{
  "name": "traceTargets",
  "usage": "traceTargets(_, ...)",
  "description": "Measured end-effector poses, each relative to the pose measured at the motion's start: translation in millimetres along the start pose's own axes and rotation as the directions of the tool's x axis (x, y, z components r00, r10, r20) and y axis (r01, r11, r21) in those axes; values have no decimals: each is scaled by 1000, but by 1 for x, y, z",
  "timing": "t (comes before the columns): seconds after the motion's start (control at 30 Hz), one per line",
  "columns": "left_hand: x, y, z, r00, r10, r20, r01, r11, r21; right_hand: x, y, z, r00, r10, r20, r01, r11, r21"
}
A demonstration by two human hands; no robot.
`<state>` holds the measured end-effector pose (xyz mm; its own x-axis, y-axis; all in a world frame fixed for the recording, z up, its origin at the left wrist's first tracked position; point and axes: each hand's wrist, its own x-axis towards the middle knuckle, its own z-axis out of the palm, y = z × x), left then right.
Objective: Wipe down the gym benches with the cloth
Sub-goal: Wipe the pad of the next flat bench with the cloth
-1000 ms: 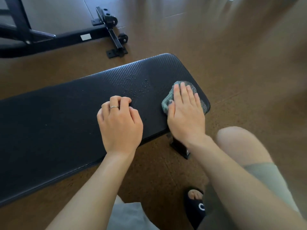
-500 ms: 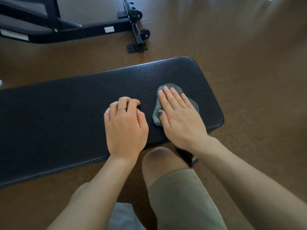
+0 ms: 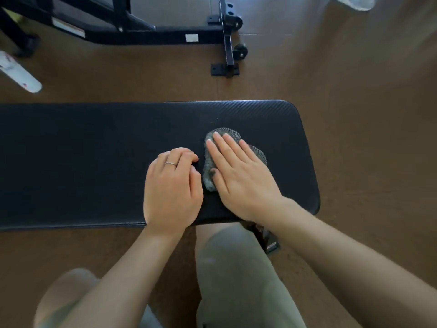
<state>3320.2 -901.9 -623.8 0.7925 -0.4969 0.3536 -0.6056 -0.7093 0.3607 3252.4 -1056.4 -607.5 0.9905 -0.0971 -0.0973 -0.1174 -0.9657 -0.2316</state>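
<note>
Presently, the flat right hand (image 3: 238,174) is pressing the cloth (image 3: 210,178) onto the bench (image 3: 94,162) for wiping contact; the left hand (image 3: 172,185), curled and empty, is bracing alongside.

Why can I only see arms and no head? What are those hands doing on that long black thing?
The camera sits on the person's head and looks down, so you see their own arms and knees. The long black padded gym bench stands on a brown floor. The right hand lies flat, pressing a grey knobbly cloth onto the bench to wipe it. The left hand, wearing a thin ring, rests beside it with fingers curled under, holding nothing. Behind the bench is a black metal frame of other gym equipment.
</note>
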Motion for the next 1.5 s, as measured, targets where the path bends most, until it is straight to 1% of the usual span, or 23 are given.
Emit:
traceTargets(0.1,0,2,-2,1000,-12,-11,12,1000,4,73,12,-9,999,21,-28,-21,1000,-5)
traceTargets(0.17,1,2,-1,1000,-21,-6,21,1000,5,109,2,-5,998,39,-54,-40,999,-22)
traceTargets(0.2,1,2,-1,1000,-26,-5,26,1000,8,121,-6,-3,998,25,-63,-26,999,-21)
traceTargets(0.27,0,3,-2,1000,-25,-2,25,1000,13,129,-14,-2,998,-30,-63,28,999,-21)
traceTargets(0.33,-1,3,-3,1000,-21,6,21,1000,19,125,1,-5,994,-81,-76,79,996,-32)
traceTargets(0.37,-1,3,-3,1000,-24,11,23,999,25,120,16,-9,993,-75,-89,72,997,-37)
traceTargets(0.4,-1,3,-4,999,-27,16,27,999,29,113,33,-13,994,-37,-102,33,999,-42)
traceTargets(0.47,-1,4,-3,999,-36,19,35,999,30,92,75,-22,990,86,-111,-90,995,-34)
traceTargets(0.57,-1,6,-2,999,-48,7,47,998,33,46,120,-32,963,264,-45,-262,964,49)
traceTargets(0.67,0,9,-1,998,-55,-6,55,998,32,18,104,-23,920,386,-67,-383,922,60)
traceTargets(0.7,0,9,0,998,-55,-10,56,998,34,15,93,-19,916,391,-85,-389,920,42)
traceTargets(0.77,0,9,1,998,-55,-16,56,998,37,17,81,-13,934,345,-92,-345,938,8)
traceTargets(0.87,1,8,0,998,-57,-9,57,998,27,53,95,-17,960,262,-99,-263,965,-6)
traceTargets(0.93,0,7,0,998,-57,-5,57,998,20,83,104,-24,955,288,-72,-289,957,-5)
traceTargets(1.0,0,6,-1,999,-50,-6,50,999,13,91,102,-24,936,346,-66,-346,938,13)
traceTargets(1.07,0,5,-1,999,-39,-6,39,999,0,63,83,-18,929,360,-84,-358,933,45)
traceTargets(1.13,0,5,-2,999,-39,-6,39,999,-9,10,55,-8,947,302,-108,-298,953,51)
traceTargets(1.2,0,6,-1,999,-39,-7,39,999,-10,-40,32,3,966,235,-110,-234,972,19)
traceTargets(1.23,1,6,-1,999,-39,-3,39,999,-13,-50,29,5,973,211,-89,-212,977,6)
traceTargets(1.3,0,5,-2,999,-39,6,39,999,-19,-40,40,-2,980,191,-51,-191,982,-3)
traceTargets(1.37,0,4,-2,999,-34,10,34,999,-22,-4,58,-10,971,230,-68,-231,973,-4)
traceTargets(1.43,1,4,-3,1000,-30,7,30,999,-26,39,74,-18,938,339,-73,-339,941,13)
traceTargets(1.5,1,4,-2,1000,-31,-2,31,999,-36,62,67,-15,895,434,-98,-435,900,21)
